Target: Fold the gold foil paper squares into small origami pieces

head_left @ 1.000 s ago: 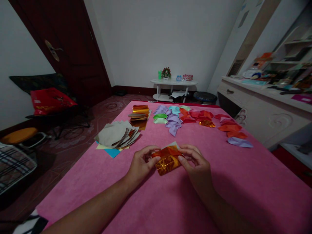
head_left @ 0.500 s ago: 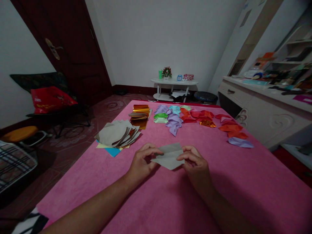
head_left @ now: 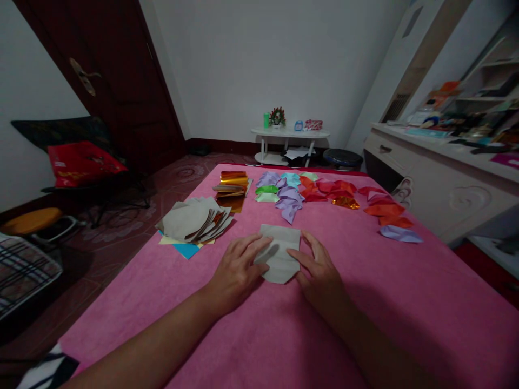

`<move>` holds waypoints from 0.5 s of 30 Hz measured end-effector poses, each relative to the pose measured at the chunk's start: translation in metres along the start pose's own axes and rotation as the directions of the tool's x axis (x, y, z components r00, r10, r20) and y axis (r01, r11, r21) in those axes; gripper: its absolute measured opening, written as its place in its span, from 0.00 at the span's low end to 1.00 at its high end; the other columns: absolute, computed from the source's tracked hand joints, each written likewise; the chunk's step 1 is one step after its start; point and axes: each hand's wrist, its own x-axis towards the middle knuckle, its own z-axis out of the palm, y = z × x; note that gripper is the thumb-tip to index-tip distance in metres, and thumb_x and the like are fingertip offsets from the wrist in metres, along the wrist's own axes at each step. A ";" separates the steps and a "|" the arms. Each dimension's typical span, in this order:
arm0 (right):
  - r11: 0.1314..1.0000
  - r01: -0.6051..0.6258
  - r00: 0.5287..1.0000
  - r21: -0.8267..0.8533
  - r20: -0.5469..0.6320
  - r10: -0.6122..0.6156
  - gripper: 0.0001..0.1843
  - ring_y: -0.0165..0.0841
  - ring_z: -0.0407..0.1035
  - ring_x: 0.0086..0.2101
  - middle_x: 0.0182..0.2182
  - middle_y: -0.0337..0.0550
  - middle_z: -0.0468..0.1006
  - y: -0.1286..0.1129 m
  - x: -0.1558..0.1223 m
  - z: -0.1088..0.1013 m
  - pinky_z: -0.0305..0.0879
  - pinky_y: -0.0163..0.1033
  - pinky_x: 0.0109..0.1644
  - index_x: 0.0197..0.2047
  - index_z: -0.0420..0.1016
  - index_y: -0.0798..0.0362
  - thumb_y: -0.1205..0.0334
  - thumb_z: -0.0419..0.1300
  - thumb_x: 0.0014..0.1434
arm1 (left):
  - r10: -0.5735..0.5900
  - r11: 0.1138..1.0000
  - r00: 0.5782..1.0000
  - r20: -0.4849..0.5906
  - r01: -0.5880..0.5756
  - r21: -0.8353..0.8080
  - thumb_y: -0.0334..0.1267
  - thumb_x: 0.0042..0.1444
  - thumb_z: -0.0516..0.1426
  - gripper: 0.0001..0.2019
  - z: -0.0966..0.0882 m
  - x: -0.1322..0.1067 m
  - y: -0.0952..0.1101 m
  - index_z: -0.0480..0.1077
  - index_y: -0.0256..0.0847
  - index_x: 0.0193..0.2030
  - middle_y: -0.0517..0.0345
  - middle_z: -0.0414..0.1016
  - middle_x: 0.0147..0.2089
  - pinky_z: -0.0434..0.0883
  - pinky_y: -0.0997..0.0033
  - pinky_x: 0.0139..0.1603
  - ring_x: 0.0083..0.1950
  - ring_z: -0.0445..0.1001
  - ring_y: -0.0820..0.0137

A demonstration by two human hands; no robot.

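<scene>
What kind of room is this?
Probably a room in somebody's home: it has a door, a chair with a red bag on it, and a white table by the wall.

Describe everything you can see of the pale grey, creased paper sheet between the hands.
The pale grey, creased paper sheet looks thin and matt, with crosswise creases and a tapered near end. It is opened out, its grey face up, and appears to lie nearly flat on the pink, soft-looking cloth. The left hand has fingers over its left side; the right hand touches its right side. Its underside is hidden.
</scene>
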 end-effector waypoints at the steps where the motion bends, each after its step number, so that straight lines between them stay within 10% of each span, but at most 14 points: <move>1: 0.998 0.020 1.000 -0.054 -0.007 -0.021 0.20 0.47 0.55 0.59 0.61 0.57 0.56 -0.004 0.001 -0.004 0.58 0.54 0.59 0.49 0.76 0.56 0.74 0.56 0.53 | 0.012 1.000 1.000 0.020 -0.012 0.021 0.33 0.59 0.55 0.05 0.000 -0.001 0.001 0.74 0.42 0.38 0.53 0.66 0.61 0.62 0.53 0.57 0.61 0.61 0.59; 6: 0.981 0.078 0.997 -0.180 0.002 -0.079 0.15 0.44 0.64 0.49 0.51 0.54 0.69 -0.019 0.001 -0.019 0.64 0.51 0.49 0.45 0.77 0.51 0.73 0.55 0.57 | 0.099 0.995 0.982 0.160 -0.095 -0.032 0.32 0.62 0.52 0.07 0.002 -0.002 0.000 0.73 0.38 0.39 0.53 0.76 0.44 0.66 0.62 0.47 0.45 0.70 0.66; 15: 0.967 0.198 0.960 0.160 0.168 -0.225 0.16 0.37 0.68 0.44 0.45 0.50 0.74 -0.003 -0.004 -0.017 0.64 0.45 0.46 0.42 0.74 0.53 0.77 0.52 0.55 | 0.167 0.973 0.967 0.195 -0.130 -0.189 0.30 0.60 0.51 0.10 -0.001 -0.010 -0.005 0.71 0.39 0.45 0.52 0.77 0.43 0.67 0.65 0.47 0.44 0.73 0.67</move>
